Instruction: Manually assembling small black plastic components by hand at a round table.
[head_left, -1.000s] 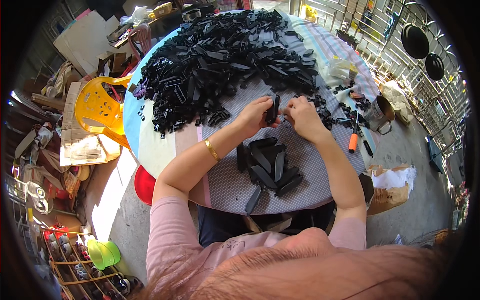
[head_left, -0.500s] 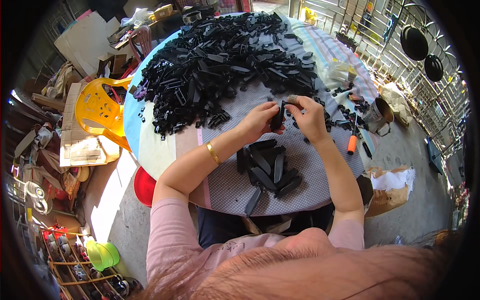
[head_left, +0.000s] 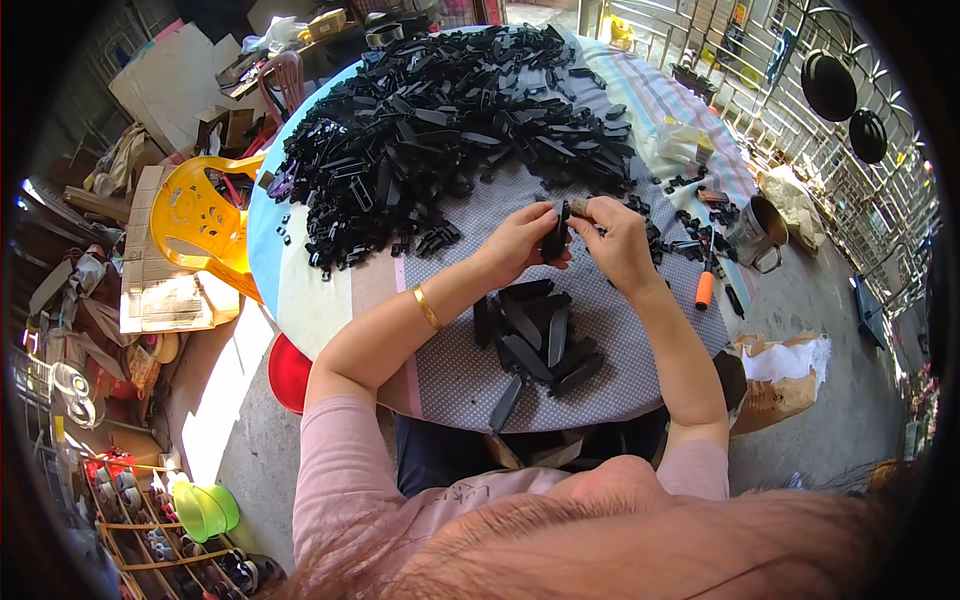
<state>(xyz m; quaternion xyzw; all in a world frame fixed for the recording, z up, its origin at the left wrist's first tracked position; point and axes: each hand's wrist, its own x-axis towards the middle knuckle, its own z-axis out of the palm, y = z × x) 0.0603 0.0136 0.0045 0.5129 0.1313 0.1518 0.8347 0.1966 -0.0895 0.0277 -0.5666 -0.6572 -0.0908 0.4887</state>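
My left hand (head_left: 518, 243) is closed around a long black plastic piece (head_left: 554, 238), held upright above the table. At the top of that piece, the fingers of my right hand (head_left: 618, 240) are pinched together; whether they grip a separate small part is too small to tell. A wrapping covers one fingertip of the right hand. Just in front of me lies a small heap of long black plastic pieces (head_left: 540, 335). Beyond my hands spreads a large pile of similar black parts (head_left: 430, 130).
Small black clips (head_left: 690, 240) lie scattered to the right, by an orange-handled tool (head_left: 705, 285) and a metal mug (head_left: 760, 232). The round table wears a dotted cloth (head_left: 450, 375). A yellow chair (head_left: 200, 215) and a red stool (head_left: 288, 372) stand to the left.
My right hand has turned slightly and its fingers have closed in on the top of the black piece. The left hand stays nearly still.
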